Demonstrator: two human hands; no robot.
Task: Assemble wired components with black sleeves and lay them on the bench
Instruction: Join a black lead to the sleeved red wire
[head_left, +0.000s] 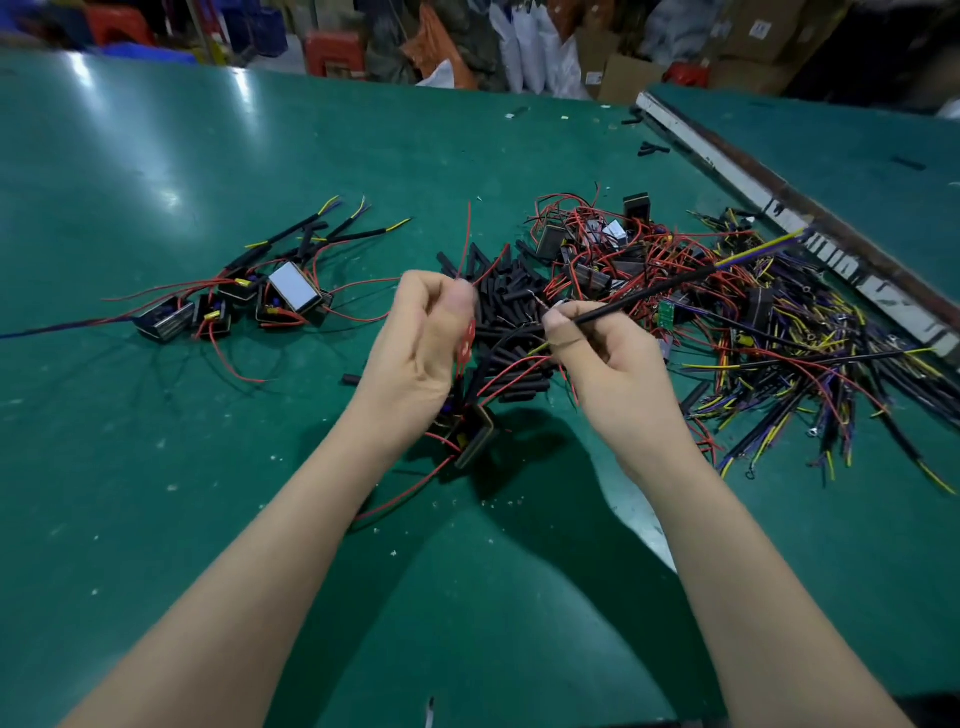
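Nearest, the left hand (421, 332) pinches red leads (466, 244), its component (475, 434) dangling just above the worktop (156, 467). The right hand (597, 353), fingers curled, grips a sleeved wire (654, 292) raised over the loose sleeves (511, 306). Likely risks: the fine lead ends miss the sleeve mouth, the hanging component tugs them free, or leads snag the tangled pile (727, 312). Finished units (234, 296) lie well left.

Bright overhead light leaves white glare patches on the green bench (156, 415), soft arm shadows fall below, and wide-angle distortion bends the blurred far edges.
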